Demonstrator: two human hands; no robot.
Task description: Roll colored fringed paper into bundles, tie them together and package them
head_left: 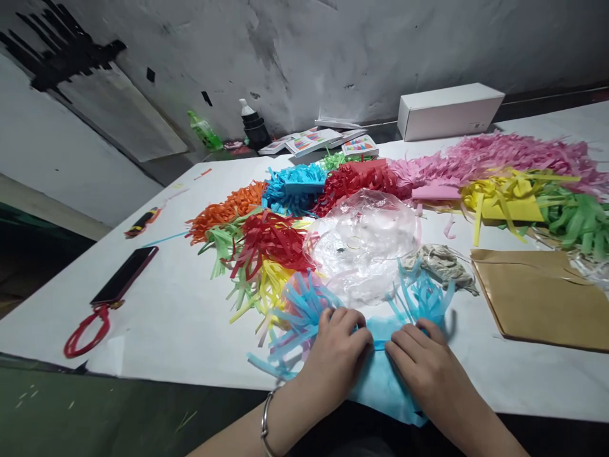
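One blue paper [383, 381] is pinched at its fold by the left hand [335, 349] and right hand [423, 355], near the counter's [190, 324] edge. It seems light, soft and easily torn; the fold is best held.

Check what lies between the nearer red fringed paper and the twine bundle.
A crumpled clear plastic lies between the red fringed paper and the twine bundle, beyond the left hand and right hand, in the head view.
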